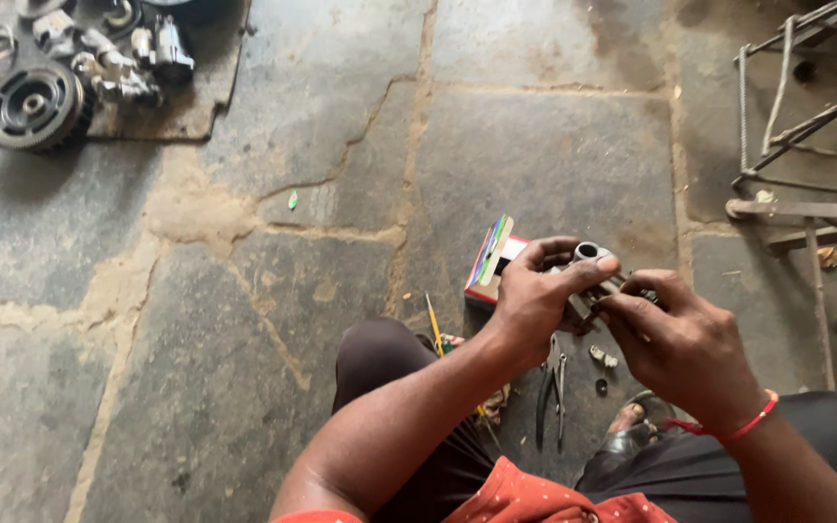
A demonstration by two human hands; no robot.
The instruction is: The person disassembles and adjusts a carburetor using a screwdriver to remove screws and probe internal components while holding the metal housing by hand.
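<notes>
Both hands, left hand (535, 300) and right hand (675, 334), closed around perhaps a metal part (588, 281).

Grey stone floor (244, 320) here, veined with sandy tan seams. A dark metal part (588, 291), its tube end silvery, sits against the brown fingers. A red thread (743, 426) rings the right wrist. The small box (492, 266) shows white with red, its flap striped blue, green and pink. Black pliers (552, 392) below, an orange-red patterned shirt (525, 502), dark trousers (389, 373), and a black pulley (36, 105) far off.
</notes>
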